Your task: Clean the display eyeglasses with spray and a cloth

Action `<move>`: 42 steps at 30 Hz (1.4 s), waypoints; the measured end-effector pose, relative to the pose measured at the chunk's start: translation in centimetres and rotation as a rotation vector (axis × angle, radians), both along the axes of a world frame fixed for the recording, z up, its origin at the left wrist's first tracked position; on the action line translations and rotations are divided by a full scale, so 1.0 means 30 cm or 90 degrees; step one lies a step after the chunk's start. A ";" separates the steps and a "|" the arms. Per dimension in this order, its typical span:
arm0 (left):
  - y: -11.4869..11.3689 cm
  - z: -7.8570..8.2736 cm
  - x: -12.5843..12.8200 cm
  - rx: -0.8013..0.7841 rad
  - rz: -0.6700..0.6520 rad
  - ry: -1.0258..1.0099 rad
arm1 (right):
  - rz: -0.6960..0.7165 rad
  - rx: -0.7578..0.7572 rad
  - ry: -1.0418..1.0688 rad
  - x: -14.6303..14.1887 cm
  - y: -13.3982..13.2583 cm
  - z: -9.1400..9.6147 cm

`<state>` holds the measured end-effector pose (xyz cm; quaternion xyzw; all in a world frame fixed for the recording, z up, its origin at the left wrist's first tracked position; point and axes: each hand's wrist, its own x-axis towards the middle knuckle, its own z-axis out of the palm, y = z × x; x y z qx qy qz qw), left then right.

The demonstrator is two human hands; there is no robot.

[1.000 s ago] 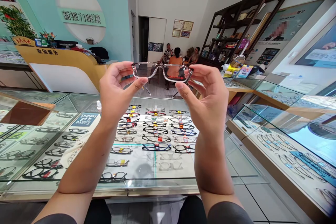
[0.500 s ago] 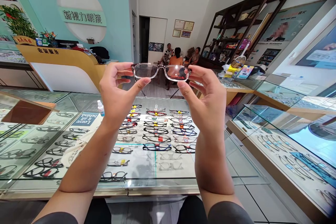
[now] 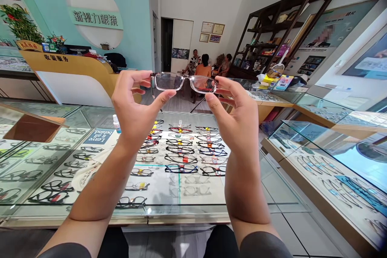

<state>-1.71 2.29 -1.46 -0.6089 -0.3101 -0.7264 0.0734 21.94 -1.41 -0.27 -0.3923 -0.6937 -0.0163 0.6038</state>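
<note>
A pair of eyeglasses (image 3: 186, 77) with dark upper rims and clear lower rims is held up level in front of me, above the glass counter. My left hand (image 3: 134, 98) pinches its left end between thumb and fingers. At the other end, the thumb and fingers of my right hand (image 3: 231, 107) close on the frame's right corner. Both temples are unfolded and point away and down. Red print shows low on the right lens. Beneath my hands, rows of eyeglasses (image 3: 180, 168) lie in the display case.
The glass display case (image 3: 163, 209) spans the space before me, with a small white spray bottle (image 3: 116, 123) on it. Another glass case (image 3: 320, 177) stands at right. A yellow service counter (image 3: 104, 82) is behind at left. Several people (image 3: 203, 68) sit at the back.
The eyeglasses have turned slightly and shifted a little left in my hands, so the right temple now slants more. Both hands keep their hold.
</note>
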 end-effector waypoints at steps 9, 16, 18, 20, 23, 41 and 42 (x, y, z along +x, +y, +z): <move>0.012 -0.001 -0.016 -0.025 -0.019 0.012 | -0.012 0.016 -0.020 -0.001 -0.009 0.004; 0.042 -0.002 -0.041 -0.057 -0.066 0.025 | -0.012 0.015 0.004 -0.009 -0.022 0.008; 0.052 -0.002 -0.051 -0.076 -0.087 0.027 | -0.013 0.015 0.013 -0.012 -0.027 0.011; 0.058 -0.001 -0.058 -0.092 -0.106 0.021 | -0.017 0.019 0.014 -0.015 -0.033 0.014; 0.058 0.003 -0.062 -0.107 -0.125 0.017 | -0.020 0.027 0.009 -0.018 -0.038 0.016; 0.097 -0.024 -0.031 -0.001 -0.132 0.018 | 0.006 0.079 0.004 -0.011 -0.002 -0.001; 0.098 -0.026 -0.030 -0.004 -0.139 0.016 | 0.003 0.092 0.002 -0.015 -0.003 -0.001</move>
